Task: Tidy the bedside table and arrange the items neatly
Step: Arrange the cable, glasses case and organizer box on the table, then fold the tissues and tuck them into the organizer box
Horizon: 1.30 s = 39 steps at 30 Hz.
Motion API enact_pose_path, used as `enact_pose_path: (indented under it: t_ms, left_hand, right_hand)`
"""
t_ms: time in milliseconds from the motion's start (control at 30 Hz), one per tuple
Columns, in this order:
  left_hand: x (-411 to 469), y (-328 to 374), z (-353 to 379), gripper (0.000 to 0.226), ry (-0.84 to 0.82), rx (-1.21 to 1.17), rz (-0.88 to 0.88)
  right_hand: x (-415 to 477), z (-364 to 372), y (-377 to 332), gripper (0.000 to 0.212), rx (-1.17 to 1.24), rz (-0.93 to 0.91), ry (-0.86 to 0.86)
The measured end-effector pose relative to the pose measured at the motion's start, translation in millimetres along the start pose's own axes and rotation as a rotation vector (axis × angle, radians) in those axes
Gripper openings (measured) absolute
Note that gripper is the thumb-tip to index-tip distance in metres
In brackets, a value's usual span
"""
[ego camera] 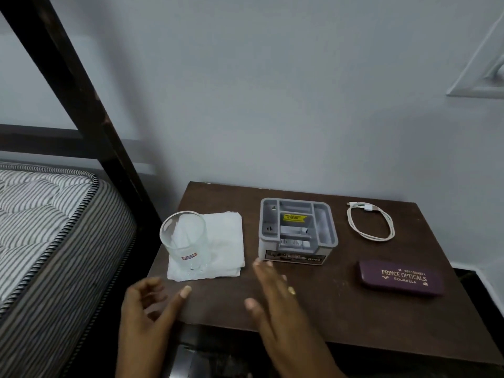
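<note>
A clear cylindrical glass (185, 241) stands on a folded white napkin (226, 236) on the dark wooden table (341, 309), at 1 o'clock from the loosely curled, empty left hand (152, 304). The grey plastic organiser (297, 230) sits at 12 o'clock from the flat, empty right hand (275, 296).

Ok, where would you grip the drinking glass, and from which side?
Probably round its lower wall, coming from the front with the left hand. The drinking glass stands upright on the folded white cloth, open end up, its near side unobstructed and that hand closest.
</note>
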<state>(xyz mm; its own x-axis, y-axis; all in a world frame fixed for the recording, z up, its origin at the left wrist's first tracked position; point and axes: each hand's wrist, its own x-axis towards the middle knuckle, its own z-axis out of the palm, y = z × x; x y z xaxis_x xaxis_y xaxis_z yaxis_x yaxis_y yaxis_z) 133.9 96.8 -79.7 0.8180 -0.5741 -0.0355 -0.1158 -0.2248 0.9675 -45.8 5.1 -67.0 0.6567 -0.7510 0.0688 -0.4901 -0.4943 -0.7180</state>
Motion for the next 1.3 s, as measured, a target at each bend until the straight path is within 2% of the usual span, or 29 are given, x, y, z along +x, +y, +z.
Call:
enact_pose_path:
  t_ms: [67,167,200,367,467,600,767,933,1300]
  left_hand:
    - [11.2,2.7,1.6,0.06,-0.023,-0.024,0.049]
    - [35.1,4.8,12.9,0.101,-0.157,-0.022,0.133]
    - [42.7,5.4,17.4,0.109,-0.198,-0.021,0.161]
    - [70.1,7.0,27.0,0.095,-0.236,0.1,0.236]
    - [79.9,8.6,23.8,0.089,-0.246,0.155,0.228]
    - [99.3,12.5,29.3,0.095,-0.253,0.165,0.222]
    - [130.8,24.4,53.0,0.075,-0.254,0.108,0.235]
    - [155.8,28.7,74.6,0.081,-0.292,0.059,0.202]
    - [172.5,21.3,90.4,0.091,-0.317,0.006,0.159]
  right_hand:
    - [13.3,16.1,-4.4,0.076,-0.098,-0.031,-0.073]
    - [37.7,38.5,-6.0,0.064,-0.224,-0.083,-0.141]
    - [45.9,45.7,-5.4,0.061,-0.273,-0.095,-0.153]
    - [62.6,68.5,1.4,0.055,-0.479,-0.045,-0.164]
    - [58.6,68.2,9.2,0.054,-0.506,-0.096,-0.138]
    - [46.6,56.6,9.5,0.053,-0.55,-0.093,-0.129]
    - [18.4,48.8,13.5,0.054,-0.548,-0.067,-0.16]
    - [5.0,43.5,15.9,0.069,-0.564,-0.003,-0.245]
    - [5.4,47.7,20.9,0.052,-0.558,-0.056,-0.156]
